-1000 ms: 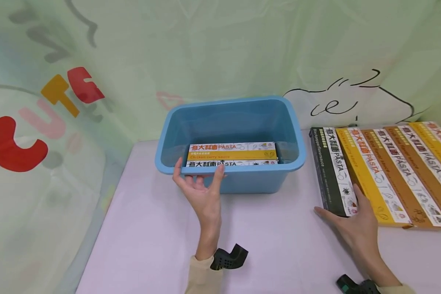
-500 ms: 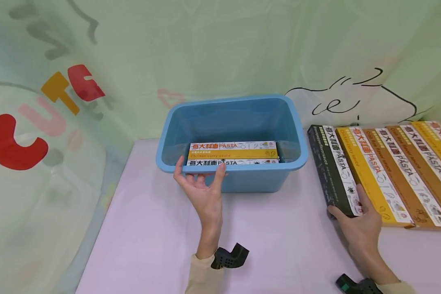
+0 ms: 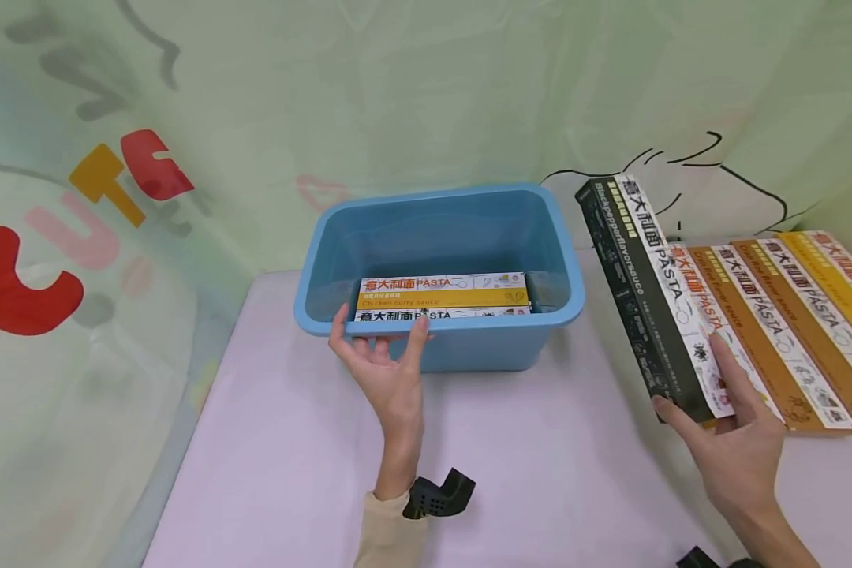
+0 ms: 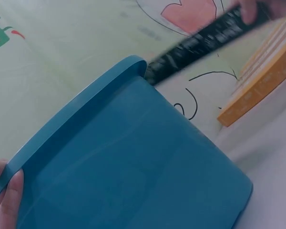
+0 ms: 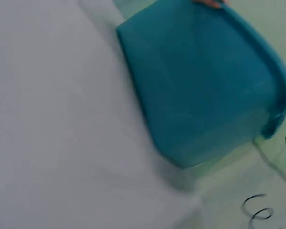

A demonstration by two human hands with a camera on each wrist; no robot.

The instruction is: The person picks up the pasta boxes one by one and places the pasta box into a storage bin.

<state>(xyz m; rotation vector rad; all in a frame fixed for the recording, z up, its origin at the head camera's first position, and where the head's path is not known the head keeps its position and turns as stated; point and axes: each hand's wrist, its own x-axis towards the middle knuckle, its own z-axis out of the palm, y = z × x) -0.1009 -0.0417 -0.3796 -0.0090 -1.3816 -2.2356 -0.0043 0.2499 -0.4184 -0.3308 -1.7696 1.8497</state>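
My left hand [image 3: 392,386] grips the front rim of a blue plastic bin [image 3: 486,347]; in the left wrist view its fingers [image 4: 10,198] curl under the rim. Inside the bin lie a yellow chicken curry pasta box [image 3: 443,298] and, in front of it, another pasta box [image 3: 376,315] partly hidden by the rim. My right hand [image 3: 741,446] holds a black pepper pasta box [image 3: 635,292] by its near end, raised and tilted with the far end higher. The left wrist view shows this black box [image 4: 205,45] blurred, beyond the bin's corner.
Several more pasta boxes lie side by side at the right, among them brown ones [image 3: 774,339] and a yellow one [image 3: 834,276]. The held box partly covers another yellow one. A white-covered table [image 3: 539,473] lies below, and a printed green curtain [image 3: 433,95] hangs behind.
My right hand has lifted the black pasta box off the table, up from the left end of the row. My left hand has stayed on the bin's rim.
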